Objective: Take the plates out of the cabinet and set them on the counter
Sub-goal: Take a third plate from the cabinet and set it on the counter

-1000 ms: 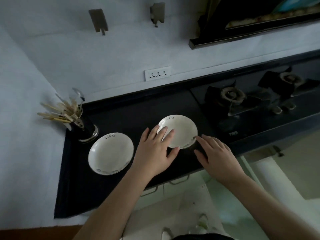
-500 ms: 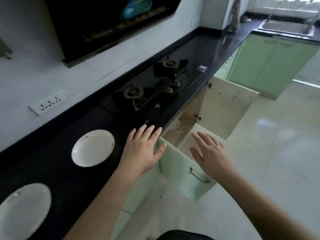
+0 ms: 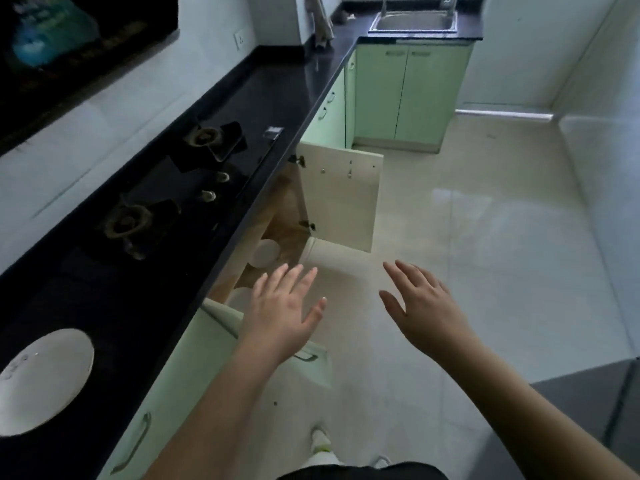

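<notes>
A white plate (image 3: 43,379) lies on the black counter (image 3: 145,306) at the lower left. Below the counter a cabinet (image 3: 277,216) stands with both doors swung out. Inside it a white plate (image 3: 265,252) rests on the wooden shelf, and another white plate (image 3: 239,296) peeks out just left of my left hand. My left hand (image 3: 282,310) hovers open in front of the cabinet opening, fingers spread, holding nothing. My right hand (image 3: 420,306) is open too, out over the floor to the right.
A two-burner gas stove (image 3: 173,188) is set into the counter above the cabinet. The far cabinet door (image 3: 341,199) sticks out over the floor; the near green door (image 3: 308,365) juts out under my left wrist. A sink (image 3: 414,20) sits at the far end.
The view has swung right from the counter plates to the cabinet. Both hands left the plate on the counter and now reach toward the cabinet opening, empty.
</notes>
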Motion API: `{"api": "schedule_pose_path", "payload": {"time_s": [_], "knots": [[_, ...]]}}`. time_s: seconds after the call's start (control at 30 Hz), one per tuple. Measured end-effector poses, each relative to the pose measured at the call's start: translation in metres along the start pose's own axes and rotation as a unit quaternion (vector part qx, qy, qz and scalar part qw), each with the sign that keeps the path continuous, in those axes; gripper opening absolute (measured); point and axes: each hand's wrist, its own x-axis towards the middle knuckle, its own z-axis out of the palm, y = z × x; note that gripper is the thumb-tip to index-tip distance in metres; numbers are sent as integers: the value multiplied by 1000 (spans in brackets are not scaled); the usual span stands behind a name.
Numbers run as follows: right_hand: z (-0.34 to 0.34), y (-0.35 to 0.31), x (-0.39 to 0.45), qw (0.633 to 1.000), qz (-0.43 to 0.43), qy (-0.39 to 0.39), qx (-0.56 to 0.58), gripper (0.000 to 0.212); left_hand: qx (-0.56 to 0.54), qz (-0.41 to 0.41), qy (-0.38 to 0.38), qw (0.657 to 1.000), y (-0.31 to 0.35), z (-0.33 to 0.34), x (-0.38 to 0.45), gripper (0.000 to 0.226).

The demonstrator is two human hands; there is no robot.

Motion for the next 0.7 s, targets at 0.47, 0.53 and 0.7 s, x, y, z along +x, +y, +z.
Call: {"api": "schedule_pose_path", "payload": {"time_s": [0.47, 0.53, 0.7], "knots": [[-14, 76, 79, 996, 66, -15, -60, 57, -9, 75, -21, 997, 35, 19, 145, 69], [-19, 88, 89, 994, 82, -5, -75, 57, -7, 97, -22, 995, 44, 22, 166, 66], [-27, 117, 109, 990, 121, 14, -68, 57, 9, 130, -38, 991, 64, 25, 210, 63]]}}
